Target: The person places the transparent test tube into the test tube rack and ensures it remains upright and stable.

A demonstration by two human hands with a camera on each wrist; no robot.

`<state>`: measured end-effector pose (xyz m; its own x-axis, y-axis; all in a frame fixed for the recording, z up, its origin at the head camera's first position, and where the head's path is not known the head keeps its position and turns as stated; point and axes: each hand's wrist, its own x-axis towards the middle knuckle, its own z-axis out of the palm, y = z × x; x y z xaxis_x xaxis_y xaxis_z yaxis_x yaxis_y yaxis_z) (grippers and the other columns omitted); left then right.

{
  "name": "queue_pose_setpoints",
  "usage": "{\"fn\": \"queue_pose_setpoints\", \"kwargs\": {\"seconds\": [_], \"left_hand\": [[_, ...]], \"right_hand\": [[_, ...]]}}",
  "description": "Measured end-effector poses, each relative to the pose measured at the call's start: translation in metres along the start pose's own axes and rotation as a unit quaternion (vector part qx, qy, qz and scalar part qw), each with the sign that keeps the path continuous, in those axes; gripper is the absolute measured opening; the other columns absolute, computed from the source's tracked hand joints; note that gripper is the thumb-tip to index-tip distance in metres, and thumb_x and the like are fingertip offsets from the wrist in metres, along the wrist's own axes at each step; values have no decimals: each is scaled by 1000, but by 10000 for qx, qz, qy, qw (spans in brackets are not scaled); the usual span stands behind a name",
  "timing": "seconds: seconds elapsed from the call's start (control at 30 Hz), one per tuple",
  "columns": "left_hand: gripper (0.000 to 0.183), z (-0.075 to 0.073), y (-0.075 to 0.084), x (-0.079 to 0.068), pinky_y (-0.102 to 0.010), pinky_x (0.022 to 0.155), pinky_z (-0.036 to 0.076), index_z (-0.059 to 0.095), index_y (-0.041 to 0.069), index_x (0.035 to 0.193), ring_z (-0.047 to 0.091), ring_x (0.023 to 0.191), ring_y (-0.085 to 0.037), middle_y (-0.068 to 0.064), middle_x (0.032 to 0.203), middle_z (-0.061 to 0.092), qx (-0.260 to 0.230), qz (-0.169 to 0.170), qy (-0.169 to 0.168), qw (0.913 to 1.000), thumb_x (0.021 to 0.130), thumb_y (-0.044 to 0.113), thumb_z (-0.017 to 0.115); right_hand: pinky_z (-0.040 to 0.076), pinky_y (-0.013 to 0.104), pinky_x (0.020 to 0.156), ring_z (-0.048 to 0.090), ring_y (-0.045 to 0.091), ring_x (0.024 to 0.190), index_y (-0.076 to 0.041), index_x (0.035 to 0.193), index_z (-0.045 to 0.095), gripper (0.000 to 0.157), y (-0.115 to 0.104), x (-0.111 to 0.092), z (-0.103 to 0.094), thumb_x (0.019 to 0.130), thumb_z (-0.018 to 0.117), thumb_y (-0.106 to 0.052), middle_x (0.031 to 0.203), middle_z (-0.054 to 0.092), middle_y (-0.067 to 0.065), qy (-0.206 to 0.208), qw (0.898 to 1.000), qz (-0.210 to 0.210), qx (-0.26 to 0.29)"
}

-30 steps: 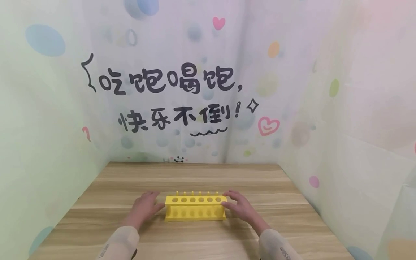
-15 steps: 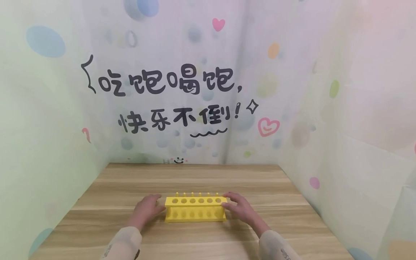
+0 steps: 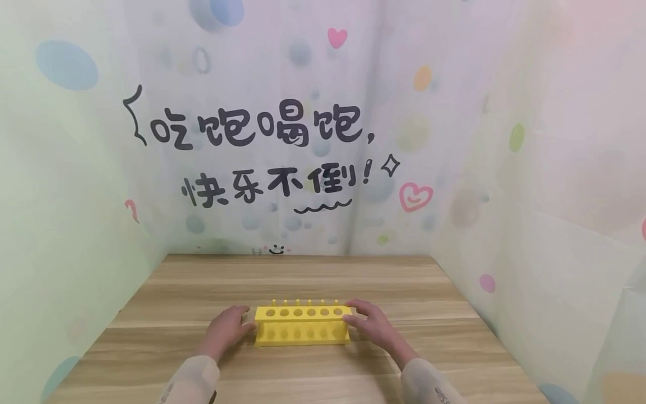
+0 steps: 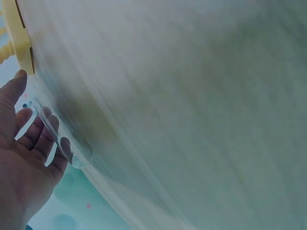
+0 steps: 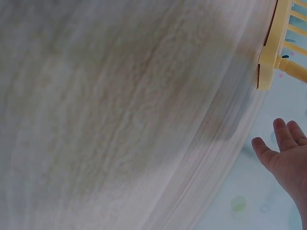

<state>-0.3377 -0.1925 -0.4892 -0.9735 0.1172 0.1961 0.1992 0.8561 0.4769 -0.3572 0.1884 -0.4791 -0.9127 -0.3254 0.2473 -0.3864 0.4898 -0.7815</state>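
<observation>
A yellow test tube rack (image 3: 298, 341) with a row of round holes and pegs along its back stands on the table. At its left end, my left hand (image 3: 227, 328) touches or almost touches it with the thumb; the other fingers (image 4: 33, 139) are loosely bent. A clear, see-through piece (image 4: 79, 160) crosses those fingers in the left wrist view, and I cannot tell what it is or whether it is held. My right hand (image 3: 373, 322) pinches the rack's right end, thumb in front and index finger behind. Its other fingers (image 5: 283, 136) stay off the rack in the right wrist view.
The wood-grain table (image 3: 303, 275) meets a patterned back curtain (image 3: 282, 224) with dark lettering. Similar sheets stand along the left and right sides. Light sleeves (image 3: 189, 381) cover both forearms.
The left hand has lowered slightly. The right hand and the rack keep nearly the same place; the view shifts a little.
</observation>
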Motion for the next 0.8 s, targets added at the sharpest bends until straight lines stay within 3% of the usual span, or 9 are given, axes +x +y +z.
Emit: {"fn": "queue_pose_setpoints", "kwargs": {"seconds": [0.4,0.8], "left_hand": [[43,3,-1,2,-57,93,49,65,-7,118,64,103,-39,-23,111,67,156,71,-45,9998,88,23,74],[30,9,0,4,-57,92,49,67,-4,115,62,104,-40,-21,109,67,333,-150,-158,9992,90,13,70]], "right_hand": [[41,62,102,49,49,126,-10,124,66,39,-1,0,1,93,69,-33,139,55,20,16,9999,107,-9],[42,61,102,50,49,126,-9,126,65,41,-2,0,0,93,69,-35,138,56,20,-9,9998,177,5]]}}
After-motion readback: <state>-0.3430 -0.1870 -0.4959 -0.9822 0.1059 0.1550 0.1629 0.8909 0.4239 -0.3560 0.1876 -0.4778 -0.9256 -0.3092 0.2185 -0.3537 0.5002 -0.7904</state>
